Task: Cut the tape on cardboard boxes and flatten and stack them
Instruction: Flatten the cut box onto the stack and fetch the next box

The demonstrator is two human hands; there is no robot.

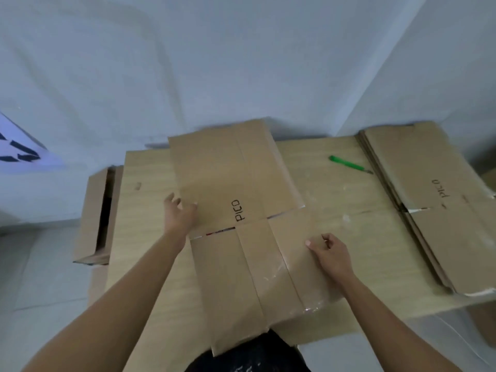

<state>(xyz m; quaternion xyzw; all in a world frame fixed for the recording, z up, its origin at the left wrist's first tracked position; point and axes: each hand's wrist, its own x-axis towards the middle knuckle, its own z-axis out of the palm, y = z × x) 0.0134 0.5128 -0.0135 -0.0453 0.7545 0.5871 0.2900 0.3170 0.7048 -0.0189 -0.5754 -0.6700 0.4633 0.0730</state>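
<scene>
A flattened cardboard box (241, 224) marked PICO lies across the middle of the wooden table (335, 189), its near flaps hanging over the front edge. My left hand (180, 212) holds the box's left edge, fingers curled over the board. My right hand (328, 252) grips the right edge of the near flap, thumb on top. A stack of flattened boxes (429, 200) lies on the table's right end. A green box cutter (349, 164) lies on the table between the box and the stack, away from both hands.
An open cardboard box (94, 216) stands on the floor against the table's left side. White walls (241, 63) close in behind and at the right. Grey floor tiles (40, 264) show at the left.
</scene>
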